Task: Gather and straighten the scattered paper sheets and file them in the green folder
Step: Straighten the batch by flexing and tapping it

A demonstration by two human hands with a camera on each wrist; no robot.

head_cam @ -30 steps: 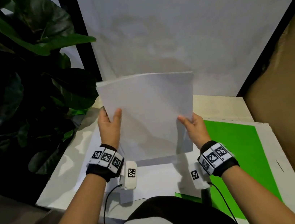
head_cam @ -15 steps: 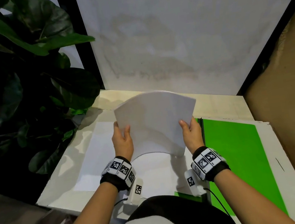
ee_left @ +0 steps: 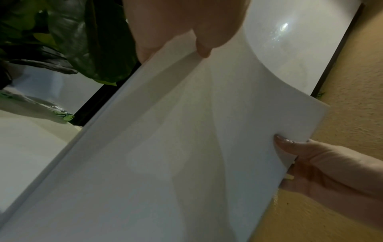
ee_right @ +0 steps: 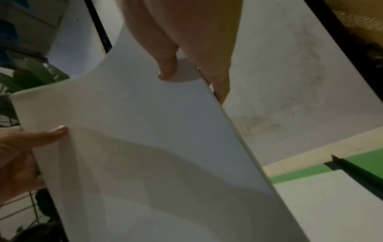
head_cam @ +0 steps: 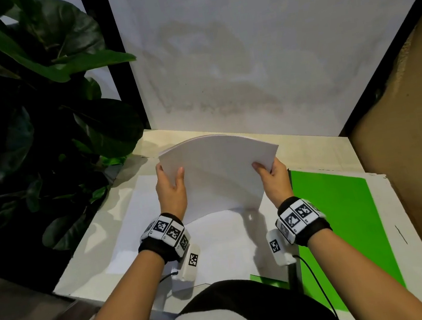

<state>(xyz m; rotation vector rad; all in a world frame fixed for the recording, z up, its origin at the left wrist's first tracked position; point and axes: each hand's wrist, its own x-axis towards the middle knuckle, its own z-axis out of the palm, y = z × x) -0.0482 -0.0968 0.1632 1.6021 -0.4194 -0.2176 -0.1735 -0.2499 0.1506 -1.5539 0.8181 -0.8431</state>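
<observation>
A stack of white paper sheets stands on its lower edge, bowed and leaning away from me over the table. My left hand grips its left edge, thumb on the near face. My right hand grips its right edge the same way. The open green folder lies flat just right of the stack, with a white sheet on its left half beneath the stack.
A large-leafed plant crowds the left side. A white wall stands behind the table. A brown wall closes the right side. The folder's dark spine runs beside the stack.
The stack has come down from upright in the air to the table and now bows forward. Both hands have slid up its side edges and moved slightly closer together.
</observation>
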